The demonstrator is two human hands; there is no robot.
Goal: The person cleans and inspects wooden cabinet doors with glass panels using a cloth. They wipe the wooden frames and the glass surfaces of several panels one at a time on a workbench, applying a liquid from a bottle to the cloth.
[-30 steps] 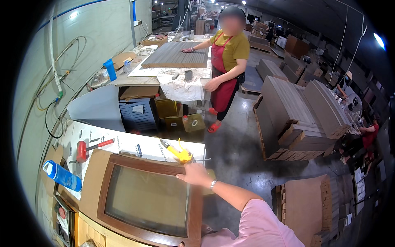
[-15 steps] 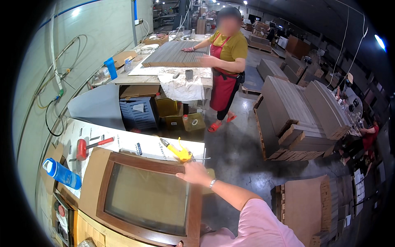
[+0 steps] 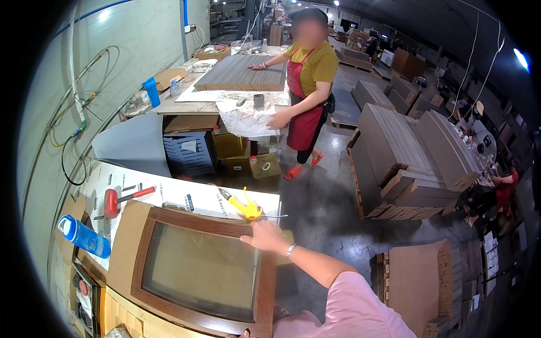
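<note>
A brown wooden-framed glass door [image 3: 197, 270] lies flat in front of me, on cardboard at the bench. My right hand [image 3: 265, 236] grips its far right corner, thumb over the top and the other fingers partly hidden around the outer edge. At the bottom of the picture, only the fingertips of my left hand [image 3: 244, 334] show, curled on the near edge of the frame; the rest is cut off. Just beyond my right hand lies a yellow air blow gun [image 3: 246, 208] with a thin metal nozzle. A red-headed mallet [image 3: 111, 204] rests farther left.
A blue bottle [image 3: 84, 236] lies by the bench's left side. Across a gap, a co-worker [image 3: 309, 73] stands beside a table with a stack of grey strips [image 3: 242, 73]. Stacked panels [image 3: 406, 163] fill pallets to the right; a cardboard-topped stack [image 3: 414, 281] sits nearer.
The co-worker's nearer hand has moved down from beside the strip stack to the white sheet hanging at the table edge. My hands stay on the door, which has barely shifted.
</note>
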